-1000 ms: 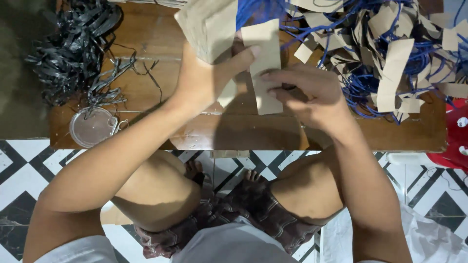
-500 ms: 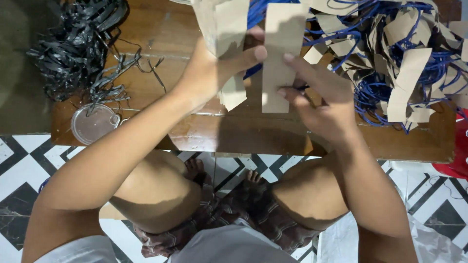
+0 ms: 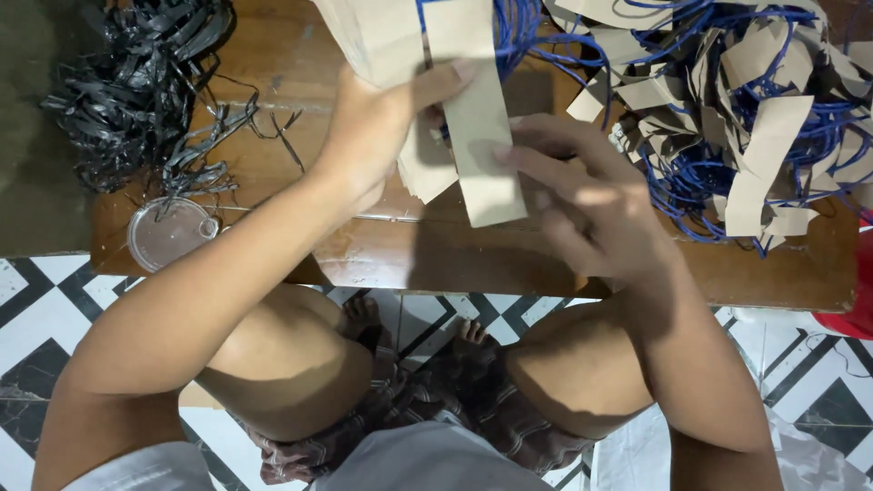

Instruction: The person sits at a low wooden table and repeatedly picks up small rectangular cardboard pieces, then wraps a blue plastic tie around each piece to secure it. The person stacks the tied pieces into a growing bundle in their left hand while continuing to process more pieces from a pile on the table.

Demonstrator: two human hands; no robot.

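Observation:
My left hand grips a stack of brown paper pieces over the low wooden table, its thumb stretched across toward a long brown paper strip. My right hand holds that strip at its right edge, fingers pressed along it. The strip stands upright between both hands, overlapping the stack. A blue cord runs behind the strip's top.
A heap of brown paper strips with blue cords fills the table's right side. A tangle of black plastic bands lies at the left, with a clear round lid near the front edge. Black-and-white floor tiles lie below; a red object sits at right.
Both hands have lifted the stack and strip up and away from me. The strip has slid further up against the stack, and my right hand has shifted along its right edge.

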